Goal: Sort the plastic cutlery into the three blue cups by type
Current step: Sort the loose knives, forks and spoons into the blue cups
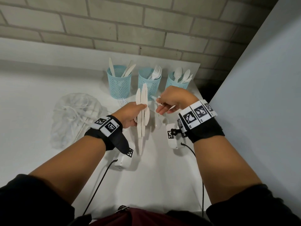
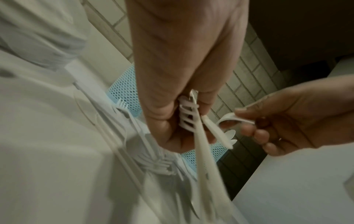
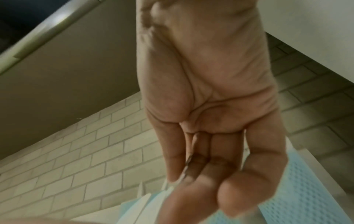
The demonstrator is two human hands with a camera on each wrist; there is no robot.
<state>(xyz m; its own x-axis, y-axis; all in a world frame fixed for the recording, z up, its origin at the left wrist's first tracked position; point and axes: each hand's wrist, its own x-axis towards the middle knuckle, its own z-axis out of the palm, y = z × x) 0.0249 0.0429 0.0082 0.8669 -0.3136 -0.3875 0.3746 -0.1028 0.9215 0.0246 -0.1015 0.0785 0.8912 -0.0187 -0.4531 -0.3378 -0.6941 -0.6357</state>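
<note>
The left hand (image 1: 130,115) is clasping a bundle of knives (image 1: 143,110) above the tabletop (image 1: 32,98) near the cups (image 1: 120,82) while the right hand (image 1: 172,101) is pinching a spoon (image 2: 232,119) by its handle (light, thin, probably slippery plastic; best gripped mid-handle).

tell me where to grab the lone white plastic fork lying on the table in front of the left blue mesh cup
Judging by the head view, take the white plastic fork by its handle, coming from above on the near side. Its tines point away toward the left blue mesh cup, leaving little room there, and the left hand with its bundle of white plastic knives hides part of the handle.
</note>
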